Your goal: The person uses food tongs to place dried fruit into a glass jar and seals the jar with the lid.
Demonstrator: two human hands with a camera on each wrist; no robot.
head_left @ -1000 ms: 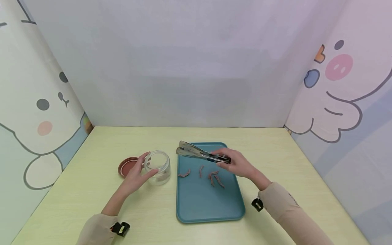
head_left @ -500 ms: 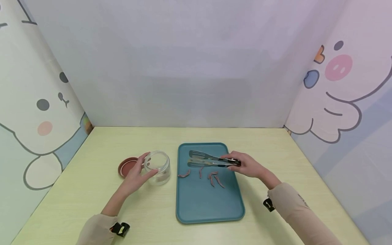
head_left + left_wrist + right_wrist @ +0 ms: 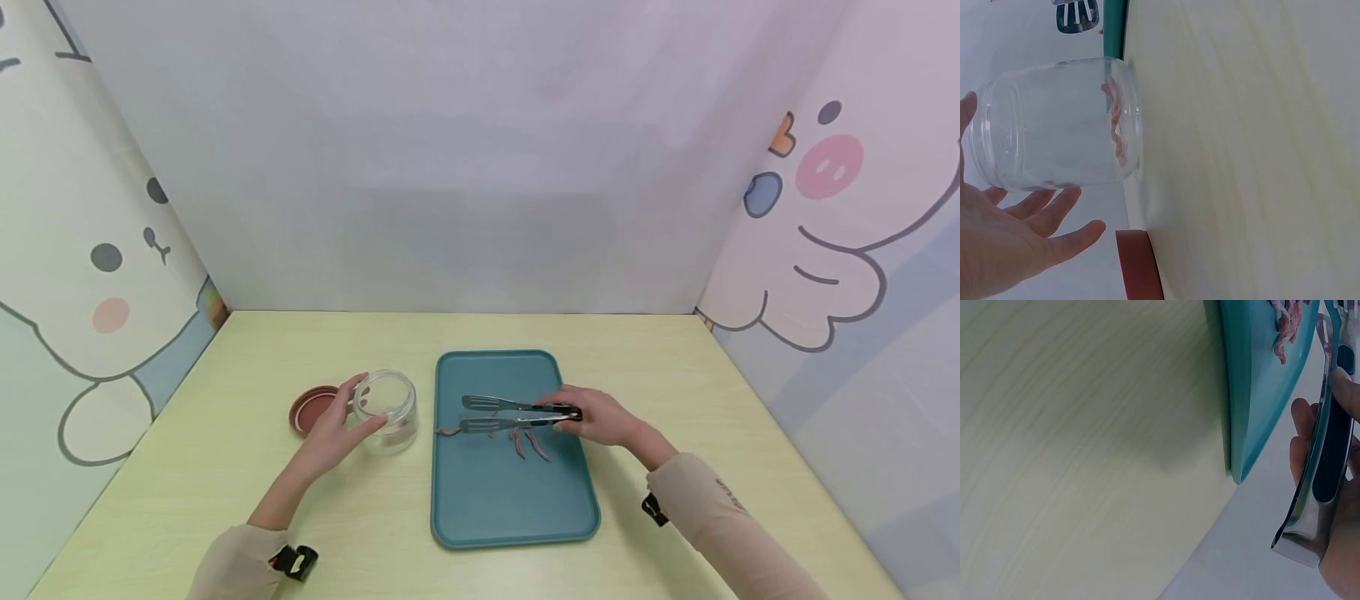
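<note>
My left hand (image 3: 332, 432) holds a clear glass jar (image 3: 401, 429) near its rim, thumb on one side and fingers on the other. The jar stands upright and open on the table, and in the left wrist view reddish strips (image 3: 1115, 122) lie at its bottom. My right hand (image 3: 600, 417) grips metal tongs (image 3: 495, 403) with black grips by the handle. Their slotted ends are spread apart, with nothing between them, over the blue-green tray (image 3: 517, 512). Several thin reddish, meat-like strips (image 3: 537, 446) lie on this tray, some partly hidden under the tongs.
A brown-red round lid (image 3: 306, 408) lies left of the jar, partly behind my left hand. The pale wooden table (image 3: 375, 533) meets a plain back wall (image 3: 465, 167), with cartoon-printed sheets (image 3: 105, 208) at both sides.
The tongs have moved from near the jar back to the right, then nearer to me over the strips, and their ends have spread. My left hand and the jar stay in place.
</note>
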